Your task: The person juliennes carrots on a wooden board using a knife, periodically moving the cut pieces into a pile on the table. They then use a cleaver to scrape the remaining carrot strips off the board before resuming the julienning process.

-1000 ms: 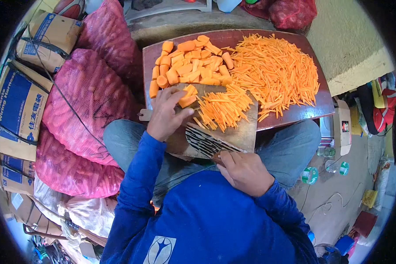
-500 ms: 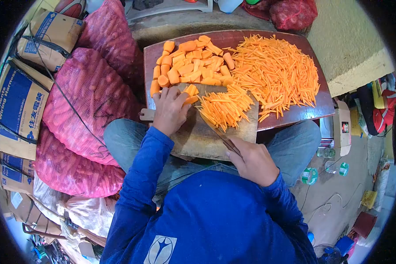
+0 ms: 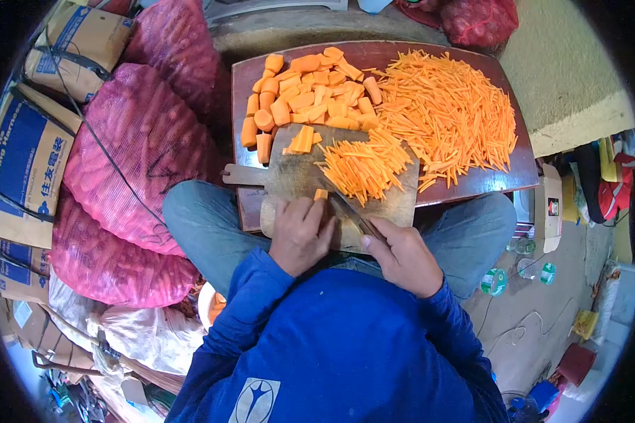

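left hand (image 3: 300, 236) curled shut on a carrot piece (image 3: 320, 194) – right hand (image 3: 408, 261) closed round the knife (image 3: 350, 212) beside it.

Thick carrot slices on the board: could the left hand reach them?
Probably yes: bare board lies between the left hand and the thick carrot slices, though it now holds a small carrot piece.

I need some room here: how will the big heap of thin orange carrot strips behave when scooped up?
The big heap of thin orange carrot strips would probably shed pieces, as they lie loose and crisscrossed. Single strips look slender enough to bend or snap. Some might drop off the dark red wooden table, lying near its edge.
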A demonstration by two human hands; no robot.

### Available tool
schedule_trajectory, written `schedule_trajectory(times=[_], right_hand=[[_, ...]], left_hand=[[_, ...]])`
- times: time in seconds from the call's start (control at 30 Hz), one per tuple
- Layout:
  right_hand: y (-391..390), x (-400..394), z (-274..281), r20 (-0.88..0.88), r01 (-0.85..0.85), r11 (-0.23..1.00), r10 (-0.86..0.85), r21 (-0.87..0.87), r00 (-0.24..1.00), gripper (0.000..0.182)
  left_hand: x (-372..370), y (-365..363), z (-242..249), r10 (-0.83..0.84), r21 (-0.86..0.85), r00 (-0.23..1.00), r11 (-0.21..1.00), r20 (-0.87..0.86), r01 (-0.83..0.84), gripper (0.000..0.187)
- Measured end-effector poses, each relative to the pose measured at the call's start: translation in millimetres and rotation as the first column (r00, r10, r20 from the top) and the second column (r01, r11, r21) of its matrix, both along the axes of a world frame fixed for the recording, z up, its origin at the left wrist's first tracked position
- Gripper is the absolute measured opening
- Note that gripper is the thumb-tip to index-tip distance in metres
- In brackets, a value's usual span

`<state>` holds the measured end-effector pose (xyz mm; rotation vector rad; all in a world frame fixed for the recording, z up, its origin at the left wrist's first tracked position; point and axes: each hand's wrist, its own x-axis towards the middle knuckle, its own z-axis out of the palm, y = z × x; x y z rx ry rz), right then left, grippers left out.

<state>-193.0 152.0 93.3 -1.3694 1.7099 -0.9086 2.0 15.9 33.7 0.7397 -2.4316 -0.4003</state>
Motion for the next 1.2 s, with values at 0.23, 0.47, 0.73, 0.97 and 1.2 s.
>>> schedule_trajectory(times=[0.23,0.47,0.73,0.97,1.2], right_hand=[[-23,-2,-1,0.013,-0.117,0.993,0.117,0.012,0.993,0.028],[-17,6,1,-0.117,-0.12,0.991,0.112,-0.065,0.987,0.03],[-9,5,15,-0.227,-0.184,0.982,0.187,0.031,0.956,0.041],[-25,3,12,-0.311,-0.247,0.964,0.266,0.102,0.912,0.043],[-53,6,-1,-0.273,-0.28,0.96,0.263,-0.022,0.925,0.032]], left_hand=[[16,-19,-9,-0.16,0.19,0.987,0.968,-0.031,0.163,0.039],[14,-18,-22,-0.165,0.062,0.984,0.984,-0.072,0.17,0.043],[17,-12,-27,-0.078,0.053,0.997,0.996,0.012,0.077,0.052],[19,-14,-24,-0.108,0.074,0.994,0.992,0.007,0.107,0.055],[19,-16,-28,-0.117,0.077,0.989,0.989,-0.087,0.124,0.056]])
